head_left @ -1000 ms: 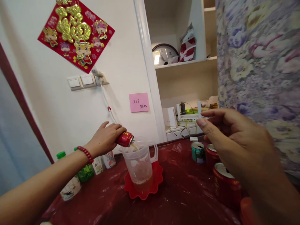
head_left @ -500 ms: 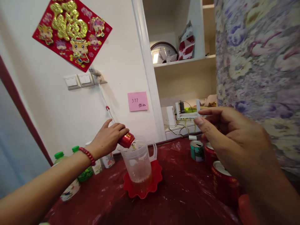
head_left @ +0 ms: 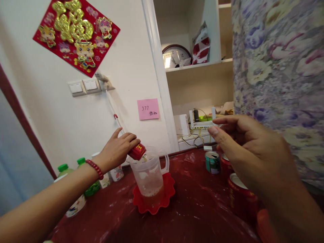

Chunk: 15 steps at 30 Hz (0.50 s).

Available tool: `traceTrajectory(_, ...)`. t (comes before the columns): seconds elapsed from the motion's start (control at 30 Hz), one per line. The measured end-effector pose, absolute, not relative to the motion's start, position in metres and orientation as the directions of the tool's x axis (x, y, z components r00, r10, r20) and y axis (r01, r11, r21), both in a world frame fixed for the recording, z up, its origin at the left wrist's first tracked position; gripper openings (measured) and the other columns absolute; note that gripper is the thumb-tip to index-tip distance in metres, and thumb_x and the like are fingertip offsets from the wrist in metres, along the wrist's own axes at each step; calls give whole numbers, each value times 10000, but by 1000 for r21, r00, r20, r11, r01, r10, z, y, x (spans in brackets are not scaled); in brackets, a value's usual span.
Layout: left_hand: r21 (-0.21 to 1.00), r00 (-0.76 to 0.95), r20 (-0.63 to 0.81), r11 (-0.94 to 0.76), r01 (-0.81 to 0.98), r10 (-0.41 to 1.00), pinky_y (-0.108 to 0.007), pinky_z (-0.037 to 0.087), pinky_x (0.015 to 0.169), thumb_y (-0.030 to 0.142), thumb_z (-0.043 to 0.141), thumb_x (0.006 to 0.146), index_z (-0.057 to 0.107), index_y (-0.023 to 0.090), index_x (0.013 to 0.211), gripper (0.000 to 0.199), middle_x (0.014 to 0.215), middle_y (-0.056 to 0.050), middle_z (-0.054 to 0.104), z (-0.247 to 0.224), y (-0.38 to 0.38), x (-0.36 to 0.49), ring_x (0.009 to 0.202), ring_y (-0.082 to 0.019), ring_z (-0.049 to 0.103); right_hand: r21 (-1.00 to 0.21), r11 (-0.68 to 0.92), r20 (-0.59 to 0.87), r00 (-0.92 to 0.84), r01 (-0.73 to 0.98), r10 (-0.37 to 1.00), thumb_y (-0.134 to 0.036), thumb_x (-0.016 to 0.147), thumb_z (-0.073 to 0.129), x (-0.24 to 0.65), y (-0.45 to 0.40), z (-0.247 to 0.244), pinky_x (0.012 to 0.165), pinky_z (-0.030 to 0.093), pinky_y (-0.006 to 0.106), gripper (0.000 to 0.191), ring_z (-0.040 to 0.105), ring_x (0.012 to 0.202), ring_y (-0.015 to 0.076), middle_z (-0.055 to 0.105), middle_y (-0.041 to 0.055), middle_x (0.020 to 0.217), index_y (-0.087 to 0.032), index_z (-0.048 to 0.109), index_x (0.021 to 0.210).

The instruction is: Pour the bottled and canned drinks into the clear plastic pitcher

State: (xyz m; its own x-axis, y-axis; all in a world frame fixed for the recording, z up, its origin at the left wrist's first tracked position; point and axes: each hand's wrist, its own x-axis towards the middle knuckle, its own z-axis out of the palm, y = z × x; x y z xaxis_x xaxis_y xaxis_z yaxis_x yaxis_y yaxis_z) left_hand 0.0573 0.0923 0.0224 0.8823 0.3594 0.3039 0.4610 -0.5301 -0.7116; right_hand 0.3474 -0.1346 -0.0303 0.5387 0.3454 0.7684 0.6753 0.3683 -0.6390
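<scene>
A red drink can [head_left: 137,152] is tipped over the rim of a clear plastic pitcher [head_left: 148,177], with my left hand [head_left: 118,147] wrapped round it. Pale brown liquid [head_left: 153,198] lies in the bottom of the pitcher, which stands in a red scalloped dish [head_left: 168,190]. My right hand [head_left: 250,148] is raised on the right, holding nothing, thumb and fingers apart. Below and beside it stand a red can [head_left: 240,194], another red can [head_left: 225,163] partly hidden by the hand, and a green can [head_left: 212,162] with its top opened.
Green-capped bottles [head_left: 92,189] and paper cups [head_left: 116,173] line the left side, partly behind my left forearm. A white router [head_left: 201,125] with cables sits at the back by the shelves [head_left: 197,67]. A floral curtain [head_left: 283,84] hangs on the right. Dark red plastic covers the table [head_left: 192,209].
The stream of liquid at the can's mouth looks thinner now. Both hands stay almost in place; the view has shifted very slightly.
</scene>
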Motion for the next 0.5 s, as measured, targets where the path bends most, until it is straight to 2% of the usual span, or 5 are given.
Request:
traceTrajectory(0.27, -675, 886, 316, -576, 461, 339, -627, 234, 1251, -70, 454, 816, 674, 286, 1253, 605, 1270, -80, 745, 22, 93, 58, 1211, -295, 676, -634, 369, 773, 535, 680, 342, -600, 948, 680, 346, -134, -29, 544, 520, 287, 363, 662, 597, 171, 715, -3, 845, -278, 744, 1104)
traceTrajectory(0.5, -705, 896, 289, -558, 437, 336, -631, 229, 1254, -70, 462, 838, 665, 257, 1271, 579, 1304, -107, 731, 22, 90, 60, 1246, -311, 669, -625, 363, 779, 528, 691, 337, -555, 958, 678, 346, -134, -28, 548, 505, 275, 320, 654, 596, 152, 715, -13, 861, -278, 737, 1109)
